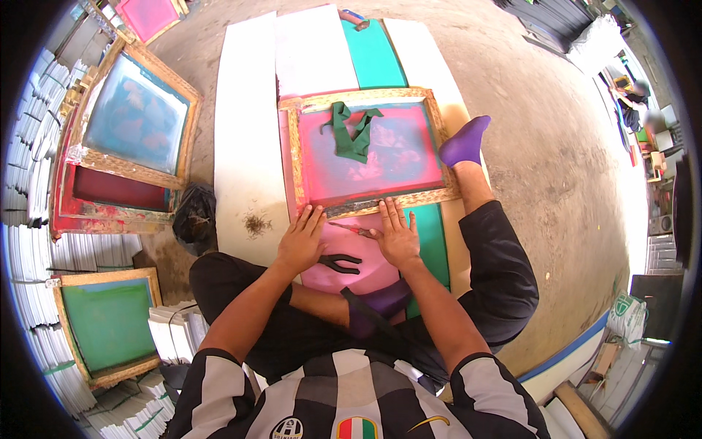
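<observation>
A wooden-framed printing screen (439, 194) with pink-and-blue mesh lies in front of me. My left hand (301, 241) rests its outstretched fingertips at the frame's near edge, left of the middle. Further right along that edge lies my right hand (397, 235), fingers straight and flat on the wood. By its thumb is a slim tool with a red part (356, 230), perhaps a small screwdriver; I cannot tell whether the thumb touches it. Dark-handled pliers (341, 264) lie beside my left wrist, their jaws hidden. A crumpled green cloth strip (354, 134) sits on the mesh.
I sit on pale, pink and green boards (248, 132), one purple-socked foot (466, 143) against the screen's right side. A hammer-like tool (354, 20) lies at the far end. Leftward stand other screens (135, 110), a black bag (195, 219) and stacked white bundles (33, 271).
</observation>
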Motion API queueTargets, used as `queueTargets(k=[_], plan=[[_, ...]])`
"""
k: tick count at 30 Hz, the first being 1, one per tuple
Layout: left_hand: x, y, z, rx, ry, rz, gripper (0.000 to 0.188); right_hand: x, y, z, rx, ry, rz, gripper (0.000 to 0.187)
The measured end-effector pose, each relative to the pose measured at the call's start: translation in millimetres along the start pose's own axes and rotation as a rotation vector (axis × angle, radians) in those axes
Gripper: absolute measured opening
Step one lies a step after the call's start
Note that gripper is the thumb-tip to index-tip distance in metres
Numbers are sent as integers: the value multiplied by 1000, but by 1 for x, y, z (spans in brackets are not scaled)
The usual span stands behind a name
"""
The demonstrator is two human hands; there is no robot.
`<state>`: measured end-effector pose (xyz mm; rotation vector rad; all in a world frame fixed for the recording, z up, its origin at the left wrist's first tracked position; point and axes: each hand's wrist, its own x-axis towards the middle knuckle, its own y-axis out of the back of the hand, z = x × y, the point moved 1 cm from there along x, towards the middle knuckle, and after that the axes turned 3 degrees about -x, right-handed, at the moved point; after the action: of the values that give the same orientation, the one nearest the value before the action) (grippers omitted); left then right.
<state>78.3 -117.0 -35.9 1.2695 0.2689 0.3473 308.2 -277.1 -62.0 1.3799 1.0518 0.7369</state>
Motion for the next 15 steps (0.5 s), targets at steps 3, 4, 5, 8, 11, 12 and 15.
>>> queueTargets(k=[3,4,5,8,11,12,15], plan=[[0,0,0,3,0,-5,75,-1,2,15,-39,-30,-20,77],[-1,0,0,4,-2,-7,75,-1,4,20,-60,-36,-27,77],[-1,-1,-1,6,-3,-9,76,-2,5,25,-48,-50,-18,77],[0,-2,-2,4,-5,-6,77,-3,3,46,-27,-94,4,76],[1,-1,-1,7,5,-29,77,-3,3,62,-38,-145,22,75],[1,-1,-1,10,4,-33,77,-4,3,67,-46,-141,36,75],[2,1,0,8,1,-36,77,-5,2,77,-59,-160,68,75]])
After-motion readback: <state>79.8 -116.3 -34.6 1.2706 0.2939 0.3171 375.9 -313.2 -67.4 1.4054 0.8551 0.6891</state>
